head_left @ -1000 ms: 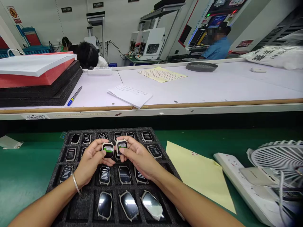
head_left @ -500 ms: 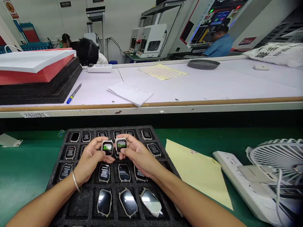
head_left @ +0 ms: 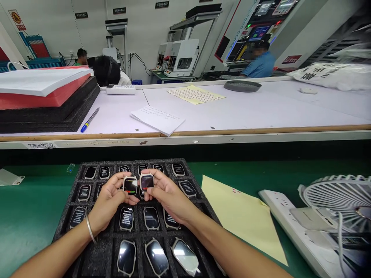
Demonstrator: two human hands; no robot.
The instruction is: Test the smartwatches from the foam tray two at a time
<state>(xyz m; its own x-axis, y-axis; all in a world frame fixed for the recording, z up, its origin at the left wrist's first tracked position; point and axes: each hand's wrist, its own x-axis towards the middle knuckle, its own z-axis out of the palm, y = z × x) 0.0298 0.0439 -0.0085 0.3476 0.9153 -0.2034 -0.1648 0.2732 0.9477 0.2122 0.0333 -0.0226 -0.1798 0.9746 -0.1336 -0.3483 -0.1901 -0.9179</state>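
My left hand (head_left: 108,200) grips a small pale-cased smartwatch body (head_left: 130,185) whose lit screen shows red and green bands. My right hand (head_left: 168,197) grips a second smartwatch body (head_left: 147,181) with a reddish screen, held right beside the first. Both hands hover over a black foam tray (head_left: 65,216) on the green mat. The tray's pockets hold several more watch bodies, some with text on their screens and some dark and reflective, like the one (head_left: 126,258) in the front row. A metal bangle sits on my left wrist.
A yellow paper sheet (head_left: 243,216) lies right of the tray, then a white power strip (head_left: 290,220) and a white fan (head_left: 339,197). The raised white bench behind carries stacked foam sheets (head_left: 46,100), a blue pen (head_left: 89,119), papers (head_left: 158,119) and a grey dish (head_left: 242,85). People work in the background.
The screens of both held watches have changed from green and white to red tones. My hands have stayed in nearly the same place over the tray.
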